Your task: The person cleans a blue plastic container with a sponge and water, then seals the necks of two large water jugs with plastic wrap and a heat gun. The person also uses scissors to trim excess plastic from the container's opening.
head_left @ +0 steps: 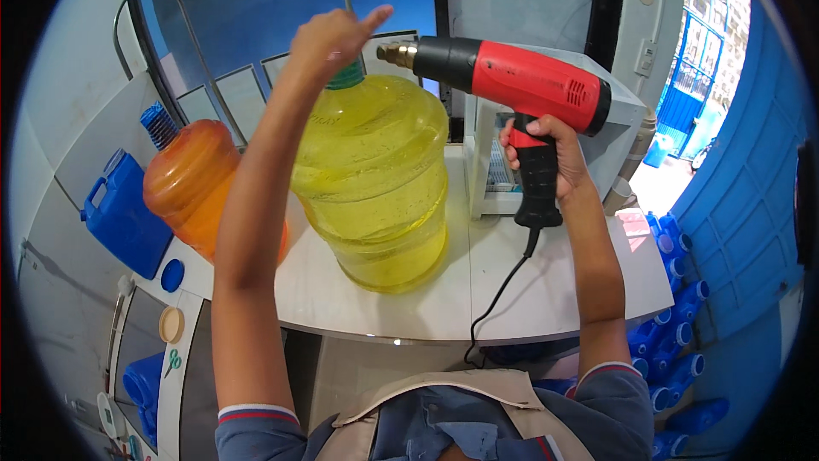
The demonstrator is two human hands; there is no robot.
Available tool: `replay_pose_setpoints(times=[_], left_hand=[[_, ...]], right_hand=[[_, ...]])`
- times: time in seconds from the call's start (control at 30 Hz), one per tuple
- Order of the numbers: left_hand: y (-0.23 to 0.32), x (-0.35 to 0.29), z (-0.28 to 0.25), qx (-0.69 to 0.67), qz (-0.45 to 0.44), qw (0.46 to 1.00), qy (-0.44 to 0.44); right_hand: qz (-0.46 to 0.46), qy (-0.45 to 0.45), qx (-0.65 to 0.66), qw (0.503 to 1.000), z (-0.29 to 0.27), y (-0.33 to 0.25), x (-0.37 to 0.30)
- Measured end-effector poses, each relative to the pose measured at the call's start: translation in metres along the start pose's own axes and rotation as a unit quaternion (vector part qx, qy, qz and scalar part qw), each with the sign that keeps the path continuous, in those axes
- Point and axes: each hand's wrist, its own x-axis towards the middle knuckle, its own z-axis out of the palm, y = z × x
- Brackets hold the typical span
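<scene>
My right hand [554, 150] grips the black handle of a red and black heat gun [537, 81]. Its metal nozzle points left toward the top of a large yellow water jug [375, 171], beside my left hand. The jug stands upright on the white counter. My left hand [333, 39] is curled over the top of the jug, just above its green neck [347, 76]. The thumb sticks out to the right, while the fingers are mostly hidden behind the hand.
An orange jug [192, 175] and a blue jerrycan [128, 214] stand on the left. A blue lid [172, 275] lies near the edge of the counter [409, 312]. From the heat gun a black cord [495, 299] hangs over that edge. Several blue containers [674, 333] are stacked lower right.
</scene>
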Motion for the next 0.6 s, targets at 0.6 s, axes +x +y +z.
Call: replay_pose_setpoints(times=[0.6], left_hand=[[-0.056, 0.015, 0.013, -0.136, 0.168, 0.974, 0.064]], right_hand=[[-0.026, 0.013, 0.003, 1.000, 0.006, 0.039, -0.019]])
